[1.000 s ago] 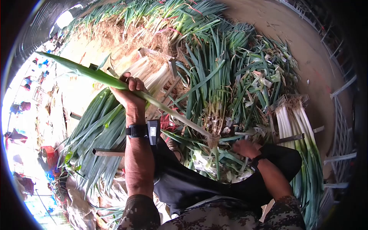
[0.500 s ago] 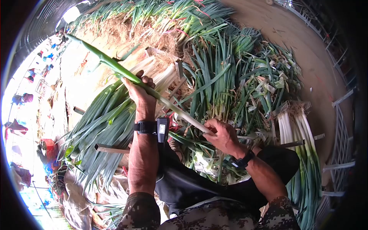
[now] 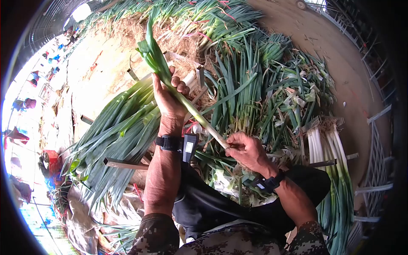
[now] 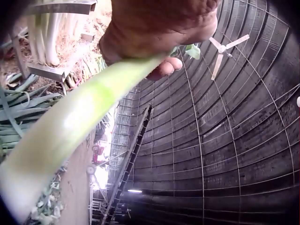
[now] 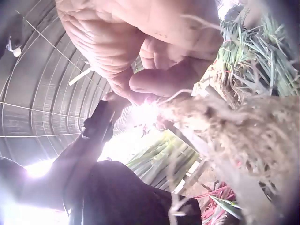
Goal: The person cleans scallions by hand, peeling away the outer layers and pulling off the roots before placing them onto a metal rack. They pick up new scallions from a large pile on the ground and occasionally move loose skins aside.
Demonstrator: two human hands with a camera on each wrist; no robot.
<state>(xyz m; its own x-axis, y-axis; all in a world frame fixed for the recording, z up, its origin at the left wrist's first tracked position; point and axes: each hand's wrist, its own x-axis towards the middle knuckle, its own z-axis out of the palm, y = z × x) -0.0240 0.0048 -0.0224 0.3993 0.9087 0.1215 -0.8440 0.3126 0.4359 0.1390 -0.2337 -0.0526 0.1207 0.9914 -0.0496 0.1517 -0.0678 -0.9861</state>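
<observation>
A long green onion (image 3: 187, 104) slants between both hands, green leaves up at the top, white stalk low by the lap. My left hand (image 3: 168, 95) grips it at mid-length, fingers curled round the stalk; in the left wrist view the pale green stalk (image 4: 70, 126) runs out of that fist. My right hand (image 3: 242, 148) pinches the white root end. The right wrist view shows that hand's fingers (image 5: 159, 79) closed above the hairy roots (image 5: 234, 126).
Bundled green onions (image 3: 119, 136) lie in a metal frame (image 3: 123, 163) at the left. A loose heap of onions (image 3: 263, 93) fills the middle. Trimmed white stalks (image 3: 327, 140) lie at the right. My dark-trousered knees (image 3: 212, 204) sit below. Bare earth floor (image 3: 335, 42) lies beyond.
My left hand swung the onion's leafy end from far left up toward the top centre. My right hand rose from the heap and took the root end.
</observation>
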